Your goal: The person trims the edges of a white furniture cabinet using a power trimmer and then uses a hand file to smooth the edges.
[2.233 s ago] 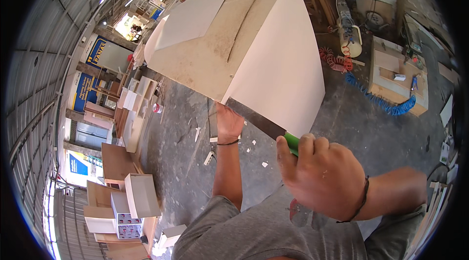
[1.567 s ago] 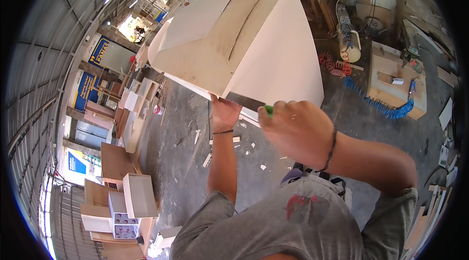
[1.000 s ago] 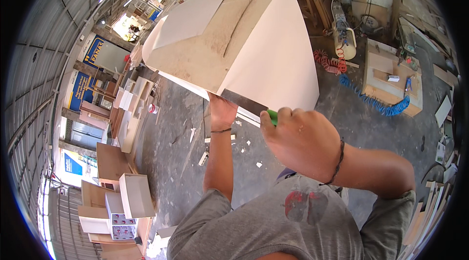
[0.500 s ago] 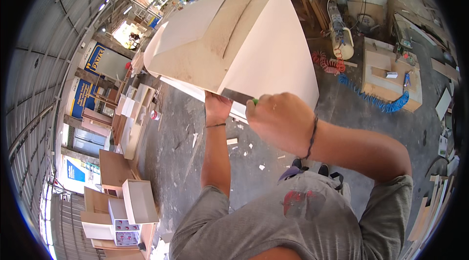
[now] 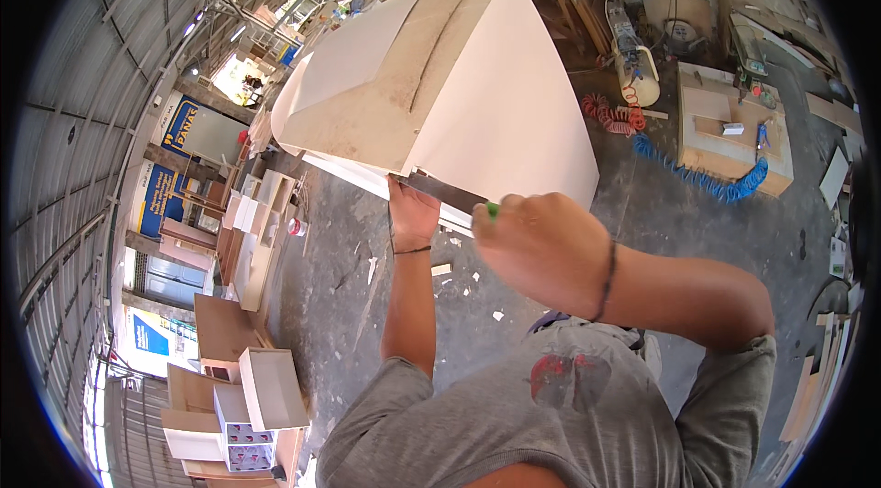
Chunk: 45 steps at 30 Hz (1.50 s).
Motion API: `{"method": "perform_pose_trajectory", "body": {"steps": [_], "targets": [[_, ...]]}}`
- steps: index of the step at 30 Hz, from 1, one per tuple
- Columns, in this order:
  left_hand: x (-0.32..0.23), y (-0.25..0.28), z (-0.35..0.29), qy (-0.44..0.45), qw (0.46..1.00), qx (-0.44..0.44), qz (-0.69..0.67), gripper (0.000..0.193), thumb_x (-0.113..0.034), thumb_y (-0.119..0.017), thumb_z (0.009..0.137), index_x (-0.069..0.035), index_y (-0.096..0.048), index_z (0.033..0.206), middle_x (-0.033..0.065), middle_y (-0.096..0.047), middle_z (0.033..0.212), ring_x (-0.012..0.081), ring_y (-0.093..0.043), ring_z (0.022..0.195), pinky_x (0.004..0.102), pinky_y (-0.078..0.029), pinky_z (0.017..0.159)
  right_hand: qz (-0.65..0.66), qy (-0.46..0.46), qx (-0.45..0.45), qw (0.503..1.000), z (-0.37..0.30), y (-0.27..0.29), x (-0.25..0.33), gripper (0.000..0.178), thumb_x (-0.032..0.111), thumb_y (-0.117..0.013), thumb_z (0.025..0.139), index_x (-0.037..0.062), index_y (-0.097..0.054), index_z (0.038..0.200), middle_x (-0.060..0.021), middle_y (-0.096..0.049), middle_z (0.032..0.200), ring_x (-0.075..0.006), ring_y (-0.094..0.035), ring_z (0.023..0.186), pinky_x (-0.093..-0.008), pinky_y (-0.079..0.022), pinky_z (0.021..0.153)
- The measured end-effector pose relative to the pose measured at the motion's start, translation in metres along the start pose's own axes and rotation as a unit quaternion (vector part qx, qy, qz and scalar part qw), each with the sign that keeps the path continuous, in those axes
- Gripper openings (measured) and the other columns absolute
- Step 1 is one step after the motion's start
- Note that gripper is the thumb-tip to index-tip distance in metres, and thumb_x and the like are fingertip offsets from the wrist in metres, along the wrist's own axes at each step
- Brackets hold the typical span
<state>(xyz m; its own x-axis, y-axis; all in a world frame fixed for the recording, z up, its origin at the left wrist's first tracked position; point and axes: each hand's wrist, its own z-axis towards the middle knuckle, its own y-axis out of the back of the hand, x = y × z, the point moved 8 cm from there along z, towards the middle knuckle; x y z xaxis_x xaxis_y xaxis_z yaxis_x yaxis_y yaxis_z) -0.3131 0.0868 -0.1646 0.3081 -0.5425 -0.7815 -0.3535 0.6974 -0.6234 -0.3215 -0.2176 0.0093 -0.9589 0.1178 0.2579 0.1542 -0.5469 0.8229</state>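
Observation:
My right hand (image 5: 541, 236) is closed round the green handle (image 5: 493, 210) of a flat metal file. The file's dark blade (image 5: 448, 192) lies along the lower edge of a large box-like wooden piece, just under its white side panel (image 5: 500, 112). At the blade's far end is my left hand (image 5: 415, 213), its fingers gripping the tip; they are partly hidden by the blade and the edge. The piece's upper face (image 5: 390, 107) is bare brown board with a dark lengthwise groove, and a pale sheet (image 5: 353, 52) covers part of it.
Offcuts and white chips (image 5: 441, 269) litter the grey floor. To the right stand an air compressor (image 5: 640, 80), a coiled blue hose (image 5: 707, 183), a coiled red hose (image 5: 613, 114) and a low wooden box (image 5: 775, 144). Cabinet parts (image 5: 273, 387) are stacked at the left.
The file and my right hand have shifted slightly right and toward me. My left hand has moved a little toward me too, and more of its fingers now shows.

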Motion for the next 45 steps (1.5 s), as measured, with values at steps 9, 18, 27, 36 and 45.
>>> {"method": "perform_pose_trajectory", "body": {"steps": [9, 18, 27, 36, 45], "targets": [[0.014, -0.002, -0.011, -0.043, 0.996, -0.05, 0.057, 0.044, -0.05, -0.044, 0.097, -0.015, -0.049, 0.124, 0.0022, -0.05, 0.132, 0.0224, -0.044, 0.125, 0.0415, -0.032, 0.108, 0.307, -0.15, 0.09, 0.935, -0.033, -0.013, -0.084, 0.024, 0.008, -0.057, 0.089, -0.0016, -0.058, 0.112, -0.0218, -0.065, 0.079, -0.0311, -0.067, 0.068, -0.0383, -0.051, 0.064], [0.009, -0.024, -0.006, -0.116, 0.989, 0.02, 0.089, 0.044, -0.041, -0.044, 0.1, -0.011, -0.046, 0.132, 0.0035, -0.049, 0.137, 0.0211, -0.046, 0.126, 0.0406, -0.037, 0.107, 0.377, -0.149, 0.158, 0.9, -0.035, -0.008, -0.078, 0.037, 0.008, -0.058, 0.083, -0.0015, -0.052, 0.119, -0.0193, -0.065, 0.083, -0.0278, -0.066, 0.068, -0.0359, -0.05, 0.065], [0.007, -0.038, -0.009, -0.135, 0.986, 0.022, 0.089, 0.045, -0.04, -0.044, 0.1, -0.009, -0.046, 0.133, 0.0029, -0.05, 0.137, 0.0188, -0.047, 0.126, 0.0381, -0.04, 0.105, 0.436, -0.184, 0.177, 0.863, -0.031, 0.009, -0.075, 0.034, 0.007, -0.056, 0.082, -0.0014, -0.057, 0.115, -0.0207, -0.065, 0.081, -0.0296, -0.065, 0.067, -0.037, -0.049, 0.064], [0.006, -0.03, 0.003, -0.04, 0.996, -0.071, 0.046, 0.044, -0.042, -0.043, 0.098, -0.01, -0.051, 0.128, 0.0049, -0.055, 0.132, 0.021, -0.054, 0.119, 0.0417, -0.046, 0.097, 0.35, -0.063, 0.082, 0.931, 0.021, -0.021, -0.074, 0.031, 0.005, -0.055, 0.079, -0.0027, -0.06, 0.109, -0.0229, -0.065, 0.08, -0.0302, -0.067, 0.073, -0.0385, -0.05, 0.067], [0.01, -0.021, -0.004, 0.012, 0.999, -0.041, 0.014, 0.042, -0.038, -0.038, 0.101, -0.011, -0.049, 0.131, 0.0053, -0.054, 0.133, 0.0205, -0.05, 0.124, 0.0415, -0.042, 0.103, 0.369, -0.177, 0.166, 0.897, -0.003, -0.018, -0.063, 0.026, 0.006, -0.05, 0.083, -0.0073, -0.06, 0.103, -0.0266, -0.065, 0.077, -0.0407, -0.067, 0.078, -0.0442, -0.052, 0.074]]}}
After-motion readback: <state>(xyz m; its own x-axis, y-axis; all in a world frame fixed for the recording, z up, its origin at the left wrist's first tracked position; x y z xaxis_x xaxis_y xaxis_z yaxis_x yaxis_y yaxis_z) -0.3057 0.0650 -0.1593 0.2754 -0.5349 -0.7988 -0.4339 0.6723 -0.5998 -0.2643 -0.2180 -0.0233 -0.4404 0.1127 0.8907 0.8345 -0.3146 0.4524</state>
